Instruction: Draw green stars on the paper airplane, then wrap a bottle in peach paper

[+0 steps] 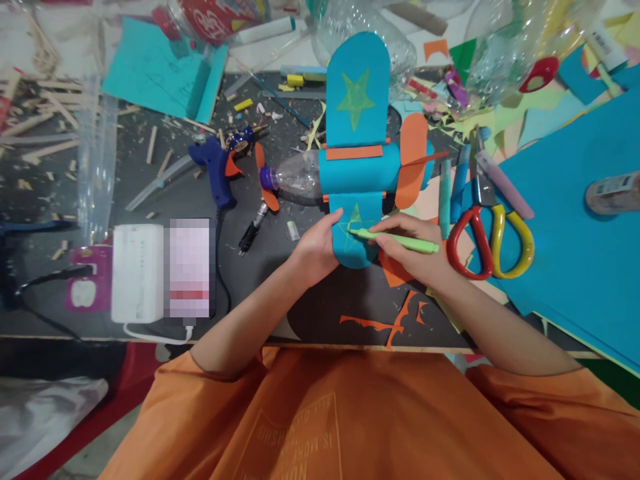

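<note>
A toy plane (357, 170) made from a plastic bottle and blue card lies crosswise before me. It has orange tail pieces (413, 160) and an orange propeller (260, 157) at its purple cap. My left hand (320, 245) grips the near wing's left edge, thumb on top and fingers hidden beneath. In my right hand (407, 243) is a light green marker (400, 241), its tip on the near wing at a partly coloured star outline (355, 227). A filled green star (356, 100) marks the far wing.
Scissors (483, 227) with red and yellow handles lie right of the plane. A blue glue gun (217, 167) and a phone (189, 267) beside a white power bank (136, 273) are left. Orange scraps (385, 325) lie near the front edge; plastic bottles (360, 33) line the back.
</note>
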### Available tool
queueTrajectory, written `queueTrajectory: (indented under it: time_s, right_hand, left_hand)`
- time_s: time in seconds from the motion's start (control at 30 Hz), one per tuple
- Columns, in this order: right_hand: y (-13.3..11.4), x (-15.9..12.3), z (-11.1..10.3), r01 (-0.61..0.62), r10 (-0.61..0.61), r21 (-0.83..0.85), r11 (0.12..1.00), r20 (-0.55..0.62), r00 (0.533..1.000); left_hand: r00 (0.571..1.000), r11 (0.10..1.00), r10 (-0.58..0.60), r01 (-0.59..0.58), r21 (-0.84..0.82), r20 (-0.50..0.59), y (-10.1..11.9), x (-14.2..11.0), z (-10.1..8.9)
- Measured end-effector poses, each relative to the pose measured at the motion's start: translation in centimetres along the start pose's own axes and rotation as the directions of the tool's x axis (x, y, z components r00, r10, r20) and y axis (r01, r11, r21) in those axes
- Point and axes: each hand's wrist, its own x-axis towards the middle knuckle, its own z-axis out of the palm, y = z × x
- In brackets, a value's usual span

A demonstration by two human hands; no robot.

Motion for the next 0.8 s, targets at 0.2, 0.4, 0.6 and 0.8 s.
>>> queueTrajectory:
  time_s: [0.2,0.4,0.6,0.8]
  right_hand:
    - [0.22,0.03,0.04,0.005,-0.005,-0.002,1.000,-0.029,1.000]
    - [0.04,0.05,0.08,0.042,-0.042,-0.005,0.999,-0.018,0.999]
    - [0.07,0.01,-0.01,0.008,-0.007,-0.025,1.000,0.007,1.000]
    - [0.17,-0.05,0.00,0.027,-0.027,-0.013,1.000,-0.011,1.000]
  left_hand:
    - [0.998,1.000,0.023,-0.024,0.005,0.051,-0.12,0.02,-0.31]
    - [0.999,1.000,0.027,-0.026,-0.006,0.047,-0.18,0.00,-0.29]
    - [0.999,1.000,0.027,-0.026,-0.012,0.031,-0.14,0.02,-0.20]
    - [1.000,0.999,0.021,-0.020,-0.032,0.022,-0.09,-0.09,-0.06]
